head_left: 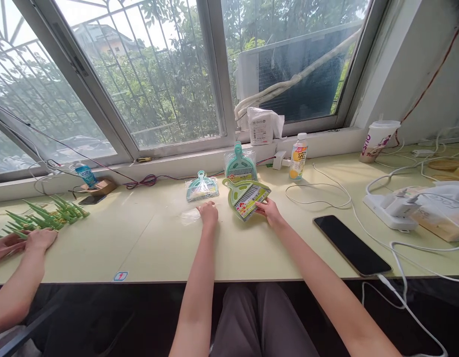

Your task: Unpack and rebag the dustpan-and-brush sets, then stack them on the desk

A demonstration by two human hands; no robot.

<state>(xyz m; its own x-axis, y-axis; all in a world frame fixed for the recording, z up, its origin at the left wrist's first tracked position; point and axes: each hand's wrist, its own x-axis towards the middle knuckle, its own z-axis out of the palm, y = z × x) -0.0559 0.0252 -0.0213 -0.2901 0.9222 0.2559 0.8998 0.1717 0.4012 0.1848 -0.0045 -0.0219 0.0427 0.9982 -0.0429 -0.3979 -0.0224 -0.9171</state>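
My right hand [269, 210] grips the lower right edge of a light green mini dustpan [247, 198], tilted above the table with its brush and a printed card facing me. Low over the tabletop, my left hand [209, 214] has its fingers curled at the edge of a clear plastic bag [191, 216]; its fingertips are partly hidden. Just beyond lies a wrapped teal dustpan set [202, 187]. Behind the green dustpan, more wrapped teal dustpans [239, 163] lean near the window sill.
A drink bottle [298, 156], tissue pack [262, 126] and cup [378, 141] stand toward the back. At right are a phone [352, 244], white cables and a power strip [393, 210]. Another person's hands [41, 239] touch green spiky plants [46, 218] at far left.
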